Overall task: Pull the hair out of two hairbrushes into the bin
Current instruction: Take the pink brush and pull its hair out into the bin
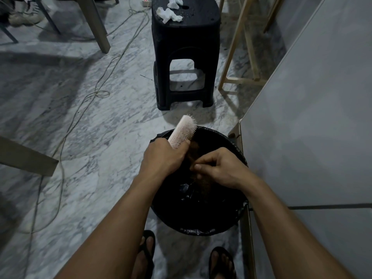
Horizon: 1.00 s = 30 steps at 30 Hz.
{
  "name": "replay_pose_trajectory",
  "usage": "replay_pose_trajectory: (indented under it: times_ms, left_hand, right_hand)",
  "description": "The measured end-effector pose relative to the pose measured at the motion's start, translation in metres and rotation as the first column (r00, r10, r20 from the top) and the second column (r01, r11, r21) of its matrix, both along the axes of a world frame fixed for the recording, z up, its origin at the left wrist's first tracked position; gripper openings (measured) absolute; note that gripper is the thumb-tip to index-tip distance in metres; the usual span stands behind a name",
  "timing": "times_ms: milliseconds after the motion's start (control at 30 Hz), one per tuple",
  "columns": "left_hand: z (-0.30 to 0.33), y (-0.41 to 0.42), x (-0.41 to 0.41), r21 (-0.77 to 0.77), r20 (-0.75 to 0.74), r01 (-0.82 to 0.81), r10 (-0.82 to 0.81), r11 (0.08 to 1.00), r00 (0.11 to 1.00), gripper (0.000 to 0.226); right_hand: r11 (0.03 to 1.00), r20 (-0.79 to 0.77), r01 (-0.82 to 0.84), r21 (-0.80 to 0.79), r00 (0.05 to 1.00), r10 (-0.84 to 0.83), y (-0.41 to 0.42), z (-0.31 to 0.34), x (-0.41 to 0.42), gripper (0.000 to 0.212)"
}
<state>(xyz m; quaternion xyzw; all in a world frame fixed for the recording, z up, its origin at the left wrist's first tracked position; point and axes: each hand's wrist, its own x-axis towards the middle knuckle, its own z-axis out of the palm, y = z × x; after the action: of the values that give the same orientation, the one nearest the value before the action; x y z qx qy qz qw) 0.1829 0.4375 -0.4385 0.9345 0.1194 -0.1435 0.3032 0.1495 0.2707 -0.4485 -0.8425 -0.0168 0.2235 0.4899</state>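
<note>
Over the black-lined bin, the left hand is closed around a pink hairbrush. The right hand pinches brown hair; a clump lies inside the bin.

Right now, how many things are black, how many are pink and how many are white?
Black: 4, the bin, the stool and two sandals
Pink: 1, the hairbrush in the left hand
White: 2, crumpled tissues on the stool
Total: 7
</note>
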Motion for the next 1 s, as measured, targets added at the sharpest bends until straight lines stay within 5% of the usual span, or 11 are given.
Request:
replay_pose_trajectory:
  times_ms: [167, 367, 467, 600, 667, 867, 1000]
  left_hand:
    - [0.002, 0.001, 0.0, 0.031, 0.159, -0.067, 0.061, 0.997, 0.985, 0.055]
    - [0.002, 0.002, 0.003, -0.085, 0.103, -0.058, 0.067, 0.995, 0.992, 0.054]
    - [0.0, 0.003, 0.004, -0.155, 0.052, 0.0, 0.008, 0.988, 0.999, 0.054]
    - [-0.002, 0.0, 0.003, -0.217, 0.0, 0.073, -0.075, 0.973, 0.997, 0.061]
    - [-0.002, -0.003, 0.001, -0.244, -0.021, 0.113, -0.122, 0.963, 0.992, 0.062]
    - [-0.002, -0.007, 0.0, -0.174, -0.026, 0.181, -0.188, 0.968, 0.982, 0.063]
    - [-0.005, -0.002, 0.003, -0.243, -0.011, 0.087, -0.092, 0.966, 0.996, 0.068]
  right_hand:
    - [0.999, -0.077, -0.035, -0.015, 0.996, 0.034, -0.011, 0.004, 0.004, 0.016]
    - [0.969, -0.316, -0.212, -0.131, 0.935, 0.162, -0.026, 0.001, 0.0, 0.017]
    - [0.947, -0.308, -0.231, -0.225, 0.939, 0.156, -0.035, 0.0, 0.002, 0.01]
    - [0.998, -0.275, 0.017, -0.067, 0.961, -0.035, -0.033, 0.002, 0.005, 0.077]
    - [0.986, -0.303, 0.128, 0.102, 0.949, -0.092, -0.026, 0.001, 0.005, 0.085]
    - [0.959, -0.222, 0.194, 0.208, 0.964, -0.146, -0.016, 0.003, 0.006, 0.011]
    - [0.996, -0.175, 0.094, 0.007, 0.98, -0.092, -0.023, -0.003, 0.007, 0.035]
